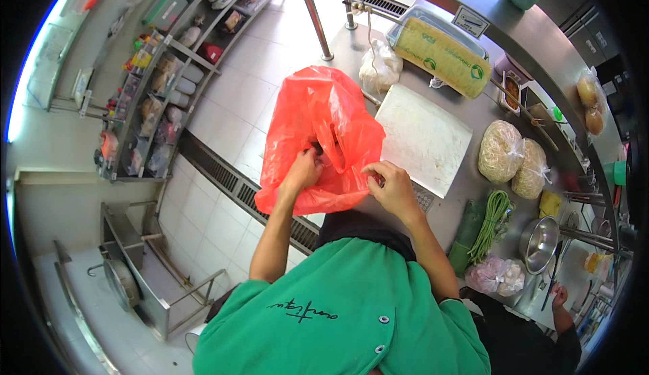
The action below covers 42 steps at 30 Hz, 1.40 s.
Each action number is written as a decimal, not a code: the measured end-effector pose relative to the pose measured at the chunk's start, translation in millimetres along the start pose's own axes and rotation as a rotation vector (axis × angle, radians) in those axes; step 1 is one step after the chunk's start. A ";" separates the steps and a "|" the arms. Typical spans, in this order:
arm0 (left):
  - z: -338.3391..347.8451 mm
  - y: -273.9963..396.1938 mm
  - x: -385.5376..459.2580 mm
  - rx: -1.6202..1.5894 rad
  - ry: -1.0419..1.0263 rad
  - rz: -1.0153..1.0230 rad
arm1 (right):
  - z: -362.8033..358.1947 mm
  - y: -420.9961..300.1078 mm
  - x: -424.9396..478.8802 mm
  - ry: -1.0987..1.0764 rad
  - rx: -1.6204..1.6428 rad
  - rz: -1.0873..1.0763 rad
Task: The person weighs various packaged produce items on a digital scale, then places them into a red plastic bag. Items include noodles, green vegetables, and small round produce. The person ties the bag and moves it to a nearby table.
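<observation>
A large red plastic bag (324,101) spreads in front of me, its mouth gaping towards my body. My left hand (304,169) grips it at the opening, the fingertips partly lost in the folds. Something small and dark (317,148) shows just beyond those fingers; I cannot tell what it is. With thumb and fingers, my right hand (389,185) pinches the bag's right edge. What the bag holds is mostly hidden. Close to its right side, a worn white cutting board (425,139) lies on the steel worktable (350,45).
Beyond the board are a plastic-wrap roll (441,58) and a knotted white bag (380,68). Bagged noodle-like strands (501,152), green long beans (489,225) and a steel bowl (540,245) stand right. A co-worker's hand (559,294) is at lower right. Storage shelves (167,91) line the left.
</observation>
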<state>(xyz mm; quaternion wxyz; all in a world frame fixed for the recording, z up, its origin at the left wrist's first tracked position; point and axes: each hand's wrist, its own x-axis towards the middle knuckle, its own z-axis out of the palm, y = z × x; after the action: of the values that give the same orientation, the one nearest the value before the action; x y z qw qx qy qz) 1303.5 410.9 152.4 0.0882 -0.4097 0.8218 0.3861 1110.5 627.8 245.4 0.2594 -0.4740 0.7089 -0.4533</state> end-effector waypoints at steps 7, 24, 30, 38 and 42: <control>38.6 -79.4 32.4 0.126 0.104 -0.107 | 12.8 -7.3 -13.4 -0.053 0.050 0.039; 41.4 -80.3 18.2 -0.074 0.059 0.115 | 16.3 -13.2 6.2 0.015 0.041 0.081; 69.4 -101.3 33.1 -0.147 0.262 0.369 | 21.1 -12.5 6.6 -0.016 -0.002 0.025; 41.5 -83.0 25.5 -0.285 0.087 0.204 | 31.0 -37.2 13.5 0.044 -0.107 -0.171; 69.7 -122.0 24.4 -0.640 0.035 0.283 | 70.5 -90.9 43.3 -0.031 -0.083 -0.454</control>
<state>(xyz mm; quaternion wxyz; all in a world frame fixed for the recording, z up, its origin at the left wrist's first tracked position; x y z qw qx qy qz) 1366.1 400.7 24.6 -0.1131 -0.3052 0.7090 0.6256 1188.4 547.8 296.8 0.1417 -0.6384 0.5982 -0.4631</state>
